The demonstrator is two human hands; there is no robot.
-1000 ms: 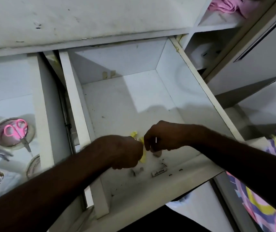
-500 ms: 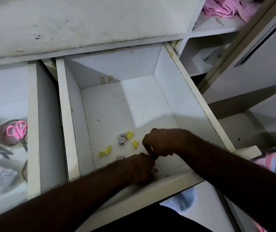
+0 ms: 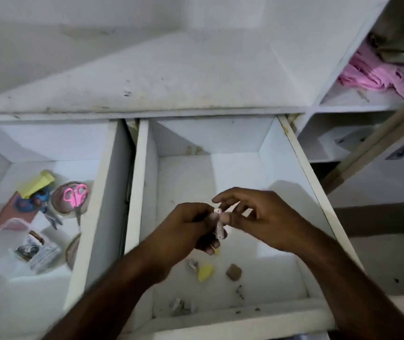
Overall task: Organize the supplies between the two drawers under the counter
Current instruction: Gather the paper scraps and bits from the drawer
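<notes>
Two white drawers stand pulled out under the counter. Above the right drawer (image 3: 294,153) my left hand (image 3: 191,227) grips a small whitish stick-like item (image 3: 219,224) upright, and my right hand (image 3: 257,214) pinches its top end with thumb and forefinger. On the drawer floor below lie yellow scraps (image 3: 205,272), a brown lump (image 3: 233,272) and crumpled bits (image 3: 180,305). The left drawer (image 3: 107,163) holds pink scissors (image 3: 75,196) on a round lid, a yellow packet (image 3: 39,184), blue scissors (image 3: 43,201) and a clear plastic box (image 3: 12,246).
The white counter top (image 3: 171,77) runs above the drawers. Open shelves at the right hold pink cloth (image 3: 377,74). A cupboard door edge (image 3: 377,141) slants at the right. The back half of the right drawer floor shows bare white.
Both hands have lifted off the drawer floor with the small whitish item and now hold it between them. The view has tilted up, showing more of the counter and the left drawer.
</notes>
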